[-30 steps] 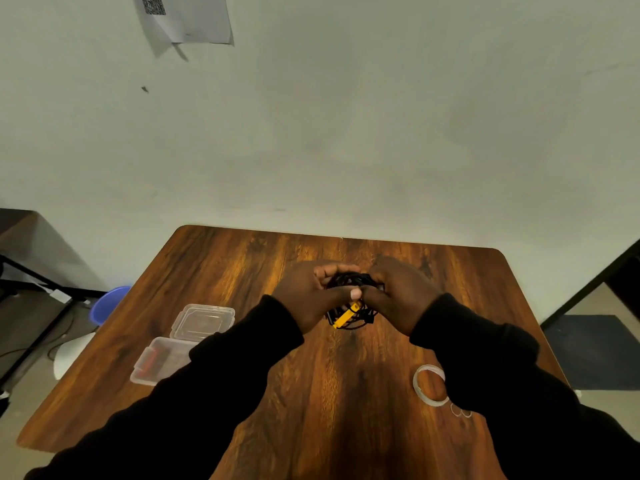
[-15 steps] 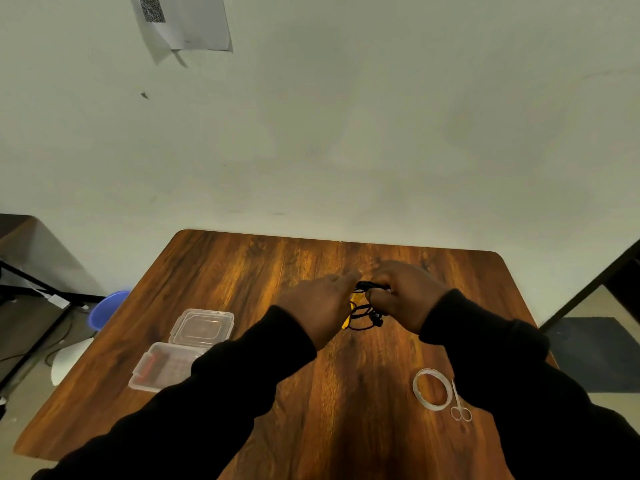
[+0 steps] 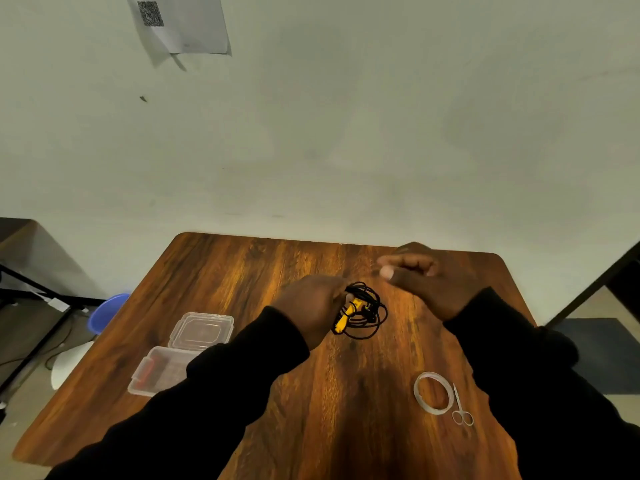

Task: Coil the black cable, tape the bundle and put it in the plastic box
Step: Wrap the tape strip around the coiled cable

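The black cable (image 3: 367, 311), coiled into a loose bundle with a yellow piece at its left side, sits at the middle of the wooden table (image 3: 346, 393). My left hand (image 3: 311, 310) pinches the bundle at its left edge. Off to the upper right hovers my right hand (image 3: 426, 278), off the cable, fingers loosely curled and holding nothing. The clear plastic box (image 3: 162, 370) lies open at the left, its lid (image 3: 202, 330) flipped back, partly covered by my left sleeve. A roll of clear tape (image 3: 433, 393) rests at the lower right.
Small scissors (image 3: 460, 408) lie just right of the tape roll. A blue bowl (image 3: 107, 311) and black stand legs are on the floor beyond the table's left edge. A wall with a paper sheet (image 3: 183, 22) rises behind the table.
My right hand has let go of the cable bundle and moved up and to the right. My left hand keeps hold of the bundle, whose loops have sprung wider.
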